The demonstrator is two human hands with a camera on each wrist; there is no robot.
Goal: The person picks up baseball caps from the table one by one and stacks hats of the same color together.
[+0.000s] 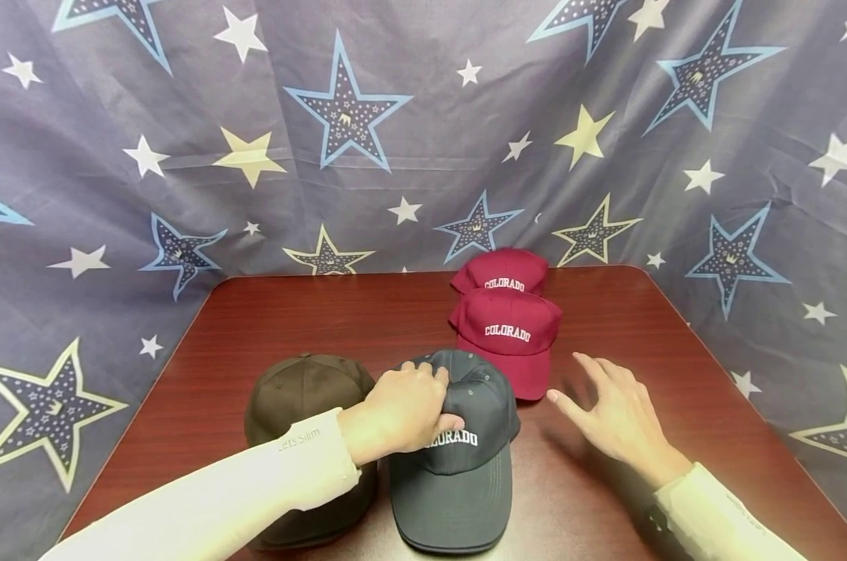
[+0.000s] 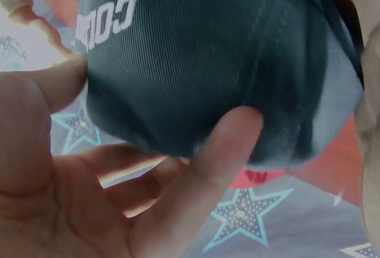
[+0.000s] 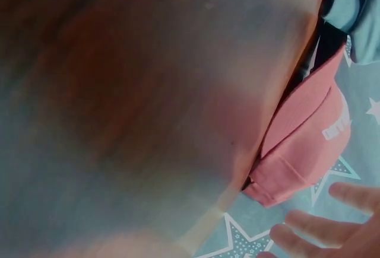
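Observation:
A dark grey cap (image 1: 465, 467) lettered COLORADO lies near the table's front, brim toward me. My left hand (image 1: 433, 397) curls over its crown, thumb at the front by the lettering. In the left wrist view the fingers (image 2: 202, 175) press on the grey cap (image 2: 196, 62). To the right of that cap my right hand (image 1: 584, 386) hovers with spread fingers just above the table, holding nothing, close to the brim of a maroon COLORADO cap (image 1: 510, 331). The right wrist view shows that maroon cap (image 3: 303, 139) and my fingertips (image 3: 350, 196).
A dark brown cap (image 1: 300, 389) sits left of the grey one, partly under my left sleeve. A second maroon cap (image 1: 500, 269) lies behind the first. The dark red wooden table (image 1: 325, 312) is ringed by a blue star-patterned cloth (image 1: 346, 117).

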